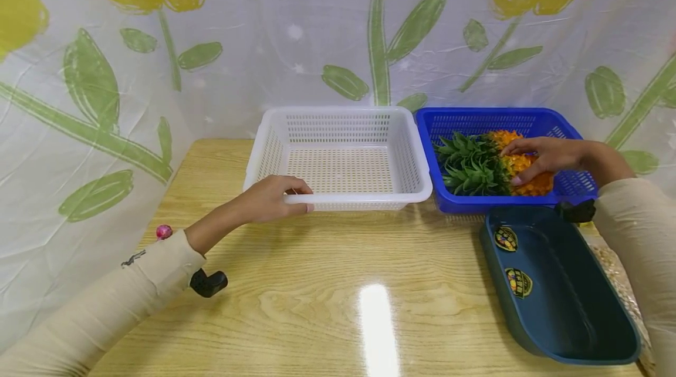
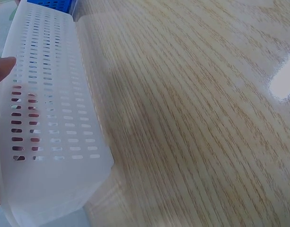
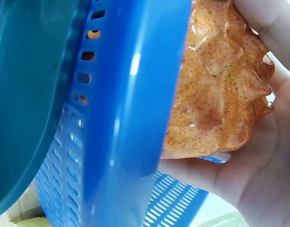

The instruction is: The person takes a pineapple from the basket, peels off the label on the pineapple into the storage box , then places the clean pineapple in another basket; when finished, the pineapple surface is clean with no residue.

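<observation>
My left hand (image 1: 271,198) grips the front rim of a white perforated plastic basket (image 1: 343,198), its thumb outside the wall and its fingers over the rim. The left wrist view shows the thumb against that basket's slotted wall (image 2: 55,94). To the right, my right hand (image 1: 551,154) reaches into a blue basket (image 1: 502,205) and holds an orange pineapple (image 1: 538,184) lying on its side, green leaves leftward. A second pineapple (image 1: 504,137) lies behind it, partly hidden. In the right wrist view, thumb and fingers curve around the bumpy pineapple (image 3: 211,94).
A dark teal basin (image 1: 570,289) with two stickers stands in front of the blue basket at the table's right side. The wooden table (image 1: 296,295) runs back to a flowered curtain (image 1: 253,42). A small pink object (image 1: 164,232) lies near the left edge.
</observation>
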